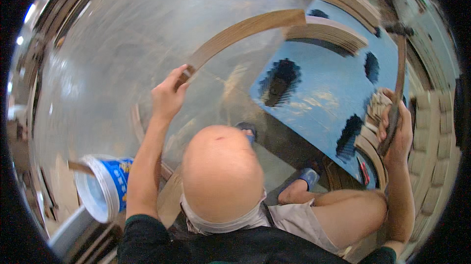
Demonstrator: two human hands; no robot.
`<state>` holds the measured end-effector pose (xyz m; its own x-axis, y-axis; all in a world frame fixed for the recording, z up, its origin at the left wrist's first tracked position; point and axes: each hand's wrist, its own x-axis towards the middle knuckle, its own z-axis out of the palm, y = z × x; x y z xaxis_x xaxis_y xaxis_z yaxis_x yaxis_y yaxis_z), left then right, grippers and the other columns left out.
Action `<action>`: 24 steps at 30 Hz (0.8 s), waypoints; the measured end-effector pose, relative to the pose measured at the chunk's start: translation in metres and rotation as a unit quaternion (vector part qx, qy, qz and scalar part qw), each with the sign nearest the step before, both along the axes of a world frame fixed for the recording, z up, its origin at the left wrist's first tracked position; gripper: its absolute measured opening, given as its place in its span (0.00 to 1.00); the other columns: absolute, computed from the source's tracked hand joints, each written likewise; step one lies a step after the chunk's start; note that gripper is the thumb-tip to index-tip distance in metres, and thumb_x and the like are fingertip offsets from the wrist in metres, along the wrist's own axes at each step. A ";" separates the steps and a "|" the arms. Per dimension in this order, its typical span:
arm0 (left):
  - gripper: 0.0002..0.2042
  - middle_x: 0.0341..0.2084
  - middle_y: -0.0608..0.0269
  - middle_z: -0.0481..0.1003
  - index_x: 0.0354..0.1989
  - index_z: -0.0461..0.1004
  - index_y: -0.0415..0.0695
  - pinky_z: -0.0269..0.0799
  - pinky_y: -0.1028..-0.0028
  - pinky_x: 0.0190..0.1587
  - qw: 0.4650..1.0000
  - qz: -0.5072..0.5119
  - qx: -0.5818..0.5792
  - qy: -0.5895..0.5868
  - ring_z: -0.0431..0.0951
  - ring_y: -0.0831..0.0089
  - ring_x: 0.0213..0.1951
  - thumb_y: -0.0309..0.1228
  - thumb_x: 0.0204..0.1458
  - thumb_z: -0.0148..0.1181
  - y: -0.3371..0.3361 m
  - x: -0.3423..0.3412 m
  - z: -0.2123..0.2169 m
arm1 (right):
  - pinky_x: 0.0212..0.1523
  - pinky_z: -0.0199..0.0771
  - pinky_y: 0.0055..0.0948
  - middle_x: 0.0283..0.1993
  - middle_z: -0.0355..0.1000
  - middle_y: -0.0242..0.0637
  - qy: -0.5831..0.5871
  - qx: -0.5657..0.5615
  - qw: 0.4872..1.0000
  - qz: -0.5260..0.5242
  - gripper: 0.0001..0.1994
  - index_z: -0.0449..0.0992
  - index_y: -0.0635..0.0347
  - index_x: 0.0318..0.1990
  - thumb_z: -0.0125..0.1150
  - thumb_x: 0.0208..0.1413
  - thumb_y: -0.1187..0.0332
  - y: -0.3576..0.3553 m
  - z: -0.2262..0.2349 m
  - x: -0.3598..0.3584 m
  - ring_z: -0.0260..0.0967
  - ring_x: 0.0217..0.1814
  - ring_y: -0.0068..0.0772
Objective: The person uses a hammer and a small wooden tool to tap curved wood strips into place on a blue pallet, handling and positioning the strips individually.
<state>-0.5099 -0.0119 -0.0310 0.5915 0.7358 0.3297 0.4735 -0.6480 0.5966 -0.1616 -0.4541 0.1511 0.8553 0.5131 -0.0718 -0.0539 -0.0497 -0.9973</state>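
Observation:
My left hand is closed round the lower end of a curved wooden strip, which arcs up and to the right over the floor. The strip's far end overlaps the view of a stack of curved wooden strips on a blue board. On the right, my right hand grips the long wooden handle of a hammer. The dark hammer head points away from me, near the board's far right corner. Small wooden pieces lie beside that hand.
Another stack of curved strips sits at the board's far end. Dark patches mark the board, and a small red tool lies near its close corner. A blue and white bucket stands at my left. Wooden pieces are piled along the right.

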 end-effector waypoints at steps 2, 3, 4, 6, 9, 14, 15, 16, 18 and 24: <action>0.28 0.50 0.49 0.90 0.72 0.82 0.58 0.86 0.59 0.52 0.997 0.051 -0.051 0.022 0.92 0.52 0.50 0.28 0.61 0.76 0.017 -0.022 -0.048 | 0.22 0.62 0.21 0.29 0.64 0.24 -0.042 -0.076 0.996 0.035 0.24 0.77 0.61 0.71 0.51 0.84 0.51 0.031 0.001 -0.001 0.61 0.21 0.16; 0.28 0.50 0.50 0.90 0.72 0.82 0.58 0.86 0.58 0.52 0.994 0.086 -0.060 0.042 0.92 0.51 0.50 0.30 0.61 0.76 0.022 -0.031 -0.072 | 0.23 0.62 0.21 0.30 0.65 0.24 -0.075 -0.125 0.988 0.055 0.23 0.76 0.60 0.71 0.54 0.84 0.52 0.047 0.000 -0.002 0.62 0.23 0.16; 0.29 0.50 0.51 0.90 0.72 0.82 0.59 0.86 0.56 0.53 0.989 0.116 -0.070 0.062 0.91 0.50 0.51 0.31 0.61 0.77 0.025 -0.034 -0.097 | 0.24 0.63 0.21 0.30 0.65 0.23 -0.084 -0.186 0.976 0.073 0.22 0.76 0.60 0.70 0.56 0.84 0.53 0.063 -0.004 -0.005 0.62 0.24 0.15; 0.29 0.50 0.52 0.90 0.72 0.81 0.60 0.86 0.53 0.54 0.979 0.158 -0.074 0.109 0.90 0.48 0.52 0.35 0.61 0.77 0.029 -0.042 -0.137 | 0.26 0.63 0.21 0.32 0.66 0.21 -0.116 -0.224 0.959 0.133 0.18 0.74 0.59 0.68 0.61 0.82 0.58 0.091 -0.027 -0.017 0.62 0.25 0.13; 0.28 0.51 0.52 0.89 0.72 0.81 0.60 0.85 0.49 0.56 0.964 0.178 -0.081 0.181 0.89 0.45 0.53 0.38 0.62 0.75 0.029 -0.035 -0.180 | 0.28 0.64 0.19 0.32 0.66 0.20 -0.124 -0.152 0.962 0.189 0.16 0.74 0.59 0.67 0.64 0.80 0.63 0.140 -0.062 -0.040 0.64 0.29 0.13; 0.22 0.60 0.55 0.86 0.69 0.82 0.57 0.85 0.47 0.58 0.945 0.177 -0.154 0.227 0.88 0.46 0.56 0.38 0.66 0.71 0.014 -0.001 -0.211 | 0.20 0.71 0.28 0.39 0.77 0.38 0.002 -0.040 0.965 0.257 0.35 0.50 0.50 0.85 0.62 0.80 0.65 0.217 -0.144 -0.100 0.69 0.20 0.24; 0.23 0.62 0.56 0.85 0.70 0.81 0.57 0.84 0.46 0.60 0.947 0.182 -0.155 0.212 0.87 0.46 0.59 0.39 0.66 0.71 0.013 0.004 -0.212 | 0.26 0.74 0.26 0.45 0.78 0.37 0.026 -0.056 0.951 0.302 0.34 0.53 0.52 0.86 0.61 0.80 0.68 0.221 -0.163 -0.103 0.75 0.29 0.23; 0.24 0.64 0.58 0.85 0.71 0.81 0.57 0.83 0.45 0.61 0.948 0.190 -0.156 0.201 0.85 0.46 0.61 0.39 0.67 0.70 0.010 0.007 -0.213 | 0.34 0.77 0.26 0.53 0.77 0.38 -0.026 -0.054 0.950 0.307 0.33 0.55 0.54 0.85 0.61 0.80 0.69 0.226 -0.198 -0.108 0.76 0.39 0.25; 0.25 0.68 0.60 0.83 0.74 0.79 0.59 0.80 0.42 0.66 0.953 0.189 -0.096 0.216 0.81 0.46 0.67 0.41 0.68 0.69 0.009 0.000 -0.225 | 0.50 0.83 0.25 0.70 0.74 0.40 -0.130 -0.053 0.941 0.307 0.30 0.61 0.56 0.85 0.61 0.80 0.71 0.236 -0.268 -0.119 0.78 0.60 0.29; 0.29 0.81 0.65 0.70 0.82 0.70 0.64 0.65 0.27 0.76 0.942 0.123 -0.034 0.312 0.64 0.42 0.82 0.46 0.73 0.64 0.002 -0.031 -0.248 | 0.40 0.94 0.43 0.66 0.81 0.54 -0.016 -0.238 0.884 0.402 0.33 0.59 0.34 0.88 0.60 0.81 0.66 0.250 -0.313 -0.150 0.87 0.56 0.41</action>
